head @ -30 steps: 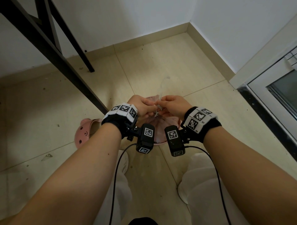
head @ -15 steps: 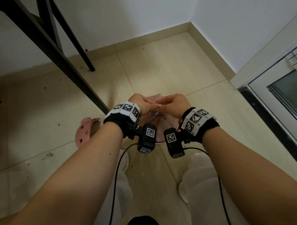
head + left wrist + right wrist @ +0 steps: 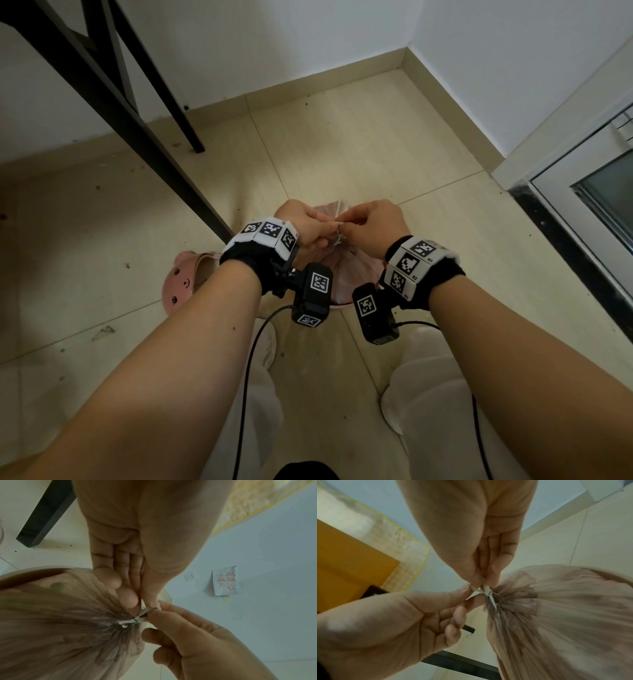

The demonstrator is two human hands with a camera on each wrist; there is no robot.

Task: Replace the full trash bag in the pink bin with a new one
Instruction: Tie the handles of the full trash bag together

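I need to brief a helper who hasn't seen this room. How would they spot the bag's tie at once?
Find the pink bin on the tiled floor between the feet. A translucent pinkish trash bag bulges out of it, gathered to a neck. The white drawstring sits there, pinched by both hands, left hand and right hand; it's the only white strip.

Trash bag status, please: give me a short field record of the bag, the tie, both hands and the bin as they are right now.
bag: pinkish translucent trash bag, mouth gathered shut
tie: white drawstring crossed at the gathered neck, knot looks unfinished
left hand: left hand pinches one drawstring end
right hand: right hand pinches the other end
bin: pink bin, only its rim shows under the bag
bag position: seated in the bin, not lifted out
new bag: not visible
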